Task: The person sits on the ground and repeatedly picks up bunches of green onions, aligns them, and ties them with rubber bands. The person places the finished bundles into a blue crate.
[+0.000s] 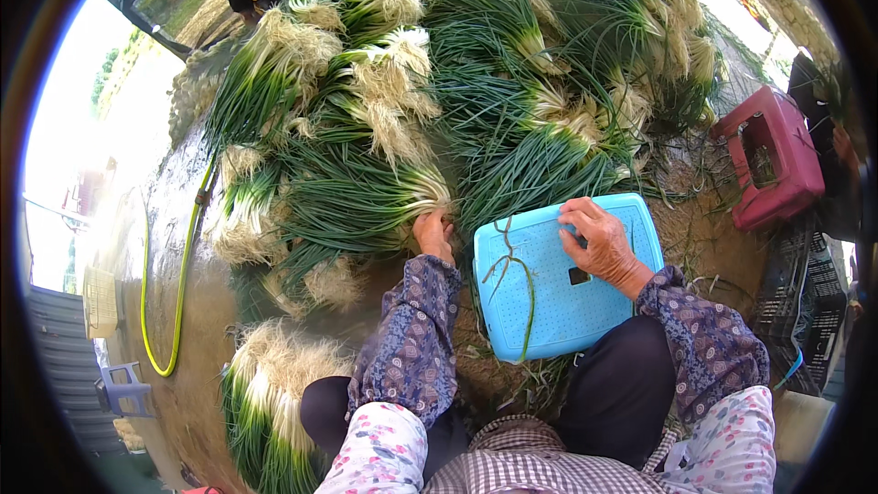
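A bunch of scallions [357, 202] lies on the pile in front of me, leaves to the left and white stems to the right. My left hand [433, 234] has its fingers curled at the root end of that bunch; the roots there are partly hidden. On the right, my right hand [603, 243] is over a light-blue plastic stool [549, 309], fingers bent and a little apart near its far edge. I see nothing held in it. A loose, forked scallion leaf [529, 295] hangs across the stool's top.
More scallion bunches [507, 103] are heaped beyond. Another bunch [274, 391] stands roots-up by my left knee. A yellow hose [182, 302] loops on the wet floor at left. A pink stool [775, 158] and black crates [799, 309] are at right. Other people are partly visible at the edges.
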